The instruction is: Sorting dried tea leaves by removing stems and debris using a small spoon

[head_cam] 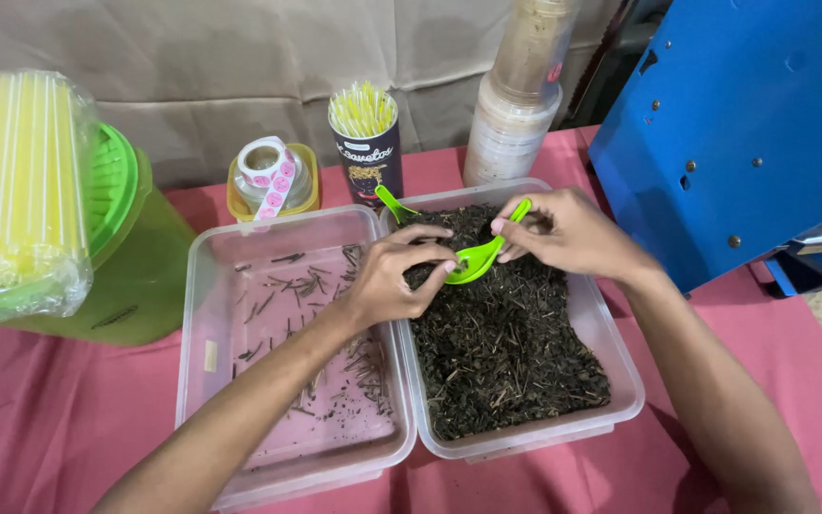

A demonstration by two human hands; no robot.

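Your right hand (568, 231) sits at about one o'clock from the picture's middle, its fingers closed on the handle of a green plastic spoon (482, 255), which slants down toward your left hand. Your left hand (394, 276) lies just left of centre, fingers curled with the tips pinched at the spoon's bowl, touching it. Both hands hover over the far end of the right clear tub (620, 381), which is filled with dark dried leaves and twigs (506, 352).

Beside it, touching along their long sides, stands the left clear tub (204, 314), at about eight o'clock from the spoon; it holds only scattered thin stems (311, 286). Your left forearm crosses over this tub. A second green spoon (394, 203) pokes up from the leaves at eleven o'clock from your left hand.

Both tubs rest on the desk, covered in a pink cloth (49, 428). At the far edge you see a dark cup of yellow straws (365, 138) at twelve o'clock, a roll of pink stickers (270, 171) on a yellow lid to its left, and a stack of clear cups (516, 105) to its right. A green bin (130, 247) with a wrapped bundle of yellow straws (16, 190) stands at nine o'clock, and a blue metal machine (744, 124) at two o'clock.
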